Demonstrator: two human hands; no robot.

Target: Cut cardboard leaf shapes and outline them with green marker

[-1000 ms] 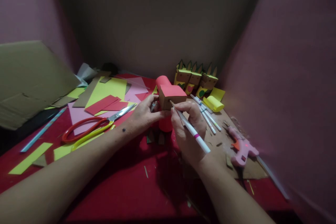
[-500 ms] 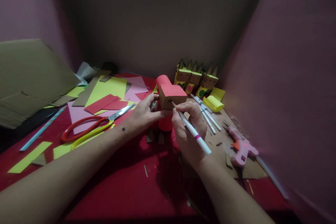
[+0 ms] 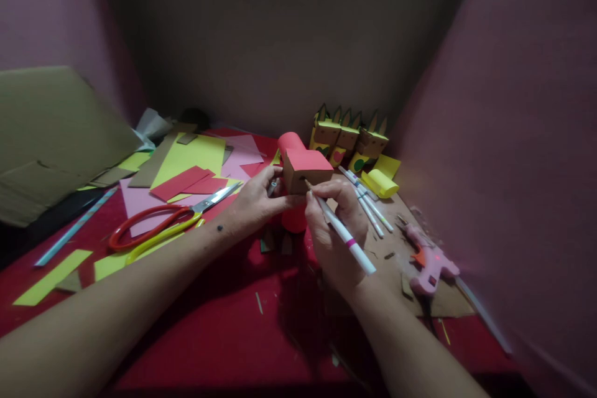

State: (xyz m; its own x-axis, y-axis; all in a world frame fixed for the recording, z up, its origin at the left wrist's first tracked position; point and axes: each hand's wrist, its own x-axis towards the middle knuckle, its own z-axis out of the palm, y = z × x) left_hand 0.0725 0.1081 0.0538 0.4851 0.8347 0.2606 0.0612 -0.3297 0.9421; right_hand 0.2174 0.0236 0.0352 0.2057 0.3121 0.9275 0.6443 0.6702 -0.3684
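A small cardboard box with a red top (image 3: 308, 160) is held above the table, joined to or resting against red rolled paper (image 3: 291, 142). My left hand (image 3: 263, 196) grips the box by its left side and underside; a small pale cylindrical thing shows between its fingers. In my right hand (image 3: 338, 217) is a white pen with a magenta band (image 3: 352, 246). The pen's tip touches the brown front face of the box, near a small dark mark.
Scissors (image 3: 163, 227) and coloured paper (image 3: 200, 155) lie at left. Behind on the right stand several cardboard figures (image 3: 347, 137). White pens (image 3: 373, 208), a yellow paper roll (image 3: 380, 184) and a pink glue gun (image 3: 431, 264) are to the right, near a cardboard sheet (image 3: 452, 301).
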